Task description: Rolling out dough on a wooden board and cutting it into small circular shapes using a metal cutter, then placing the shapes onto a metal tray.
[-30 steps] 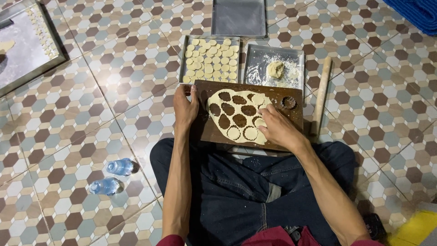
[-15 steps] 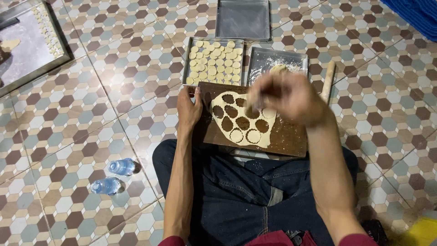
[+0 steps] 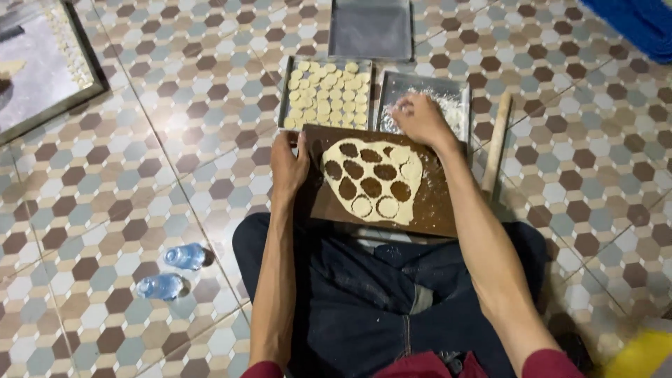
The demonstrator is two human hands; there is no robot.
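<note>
A brown wooden board (image 3: 434, 206) rests on my lap, carrying a flat sheet of rolled dough (image 3: 373, 180) with several round holes and a few cut circles still in it. My left hand (image 3: 289, 165) grips the board's left edge. My right hand (image 3: 418, 117) reaches past the board into a metal tray of white flour (image 3: 451, 94), fingers curled down in the flour; whether it holds anything is hidden. To the left of that tray, another metal tray (image 3: 287, 91) holds several rows of cut dough rounds (image 3: 329, 94).
A wooden rolling pin (image 3: 495, 143) lies right of the board on the patterned tile floor. An empty metal tray (image 3: 371, 28) sits farther out. Two small plastic bottles (image 3: 171, 271) lie at my left. A large tray (image 3: 42, 73) is at far left; blue cloth (image 3: 633, 21) top right.
My right hand lifted from the dough on the board and moved forward into the flour tray. My left hand stayed on the board's edge.
</note>
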